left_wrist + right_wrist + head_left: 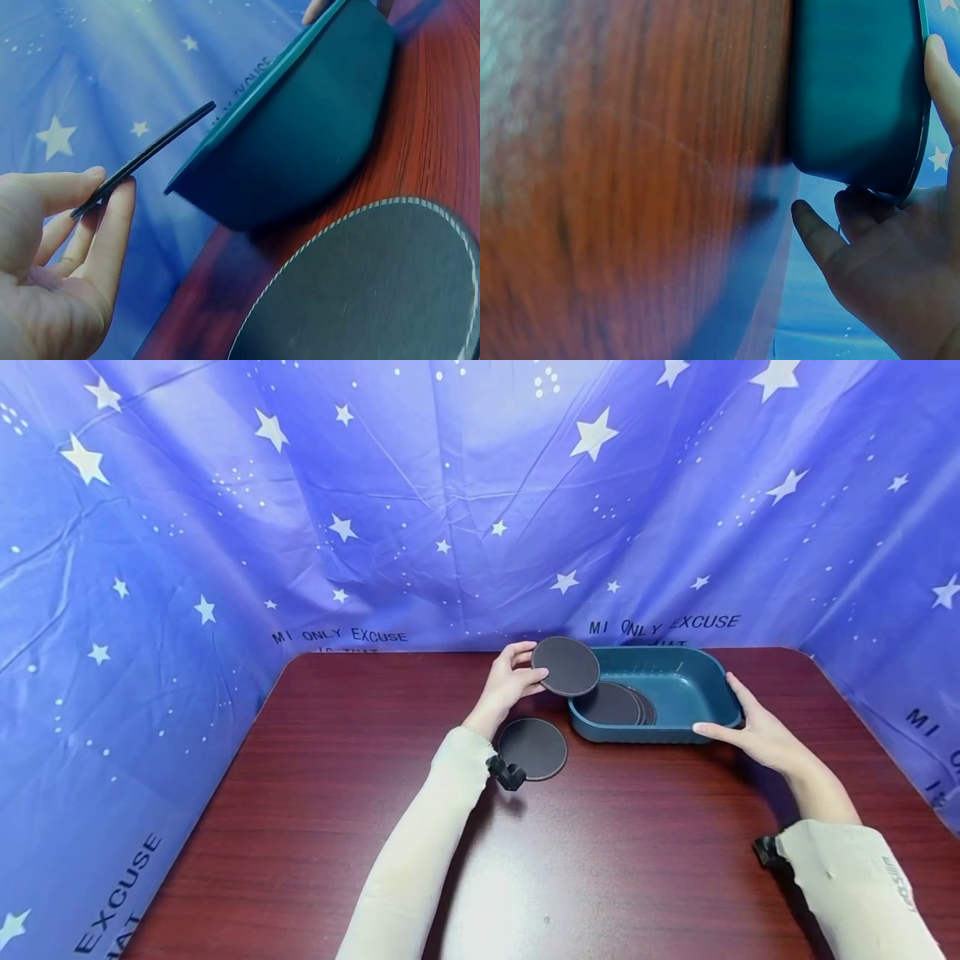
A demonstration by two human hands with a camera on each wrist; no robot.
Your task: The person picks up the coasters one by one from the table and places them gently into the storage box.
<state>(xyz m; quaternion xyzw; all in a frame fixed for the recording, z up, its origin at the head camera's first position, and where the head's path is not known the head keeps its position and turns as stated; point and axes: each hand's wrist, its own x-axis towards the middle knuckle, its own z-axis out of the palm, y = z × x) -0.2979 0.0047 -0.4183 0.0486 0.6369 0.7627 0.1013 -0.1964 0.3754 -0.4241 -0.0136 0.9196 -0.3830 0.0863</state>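
My left hand (510,681) pinches a dark round coaster (566,667) by its edge, thumb on one face and fingers on the other. The coaster is raised at the left rim of a teal rectangular basin (675,735), tilted in the left wrist view. Inside the basin's left end, dark round coasters (609,703) lie overlapping. Another coaster (534,748), with pale stitching round its edge in the left wrist view, lies on the table below my left wrist. My right hand (761,731) holds the basin's right end, its thumb at the front rim.
The basin stands near the back edge of a reddish-brown wooden table (337,793). Blue cloth (450,485) with white stars hangs behind the table and along both sides. A small black device (507,773) sits on the left wrist.
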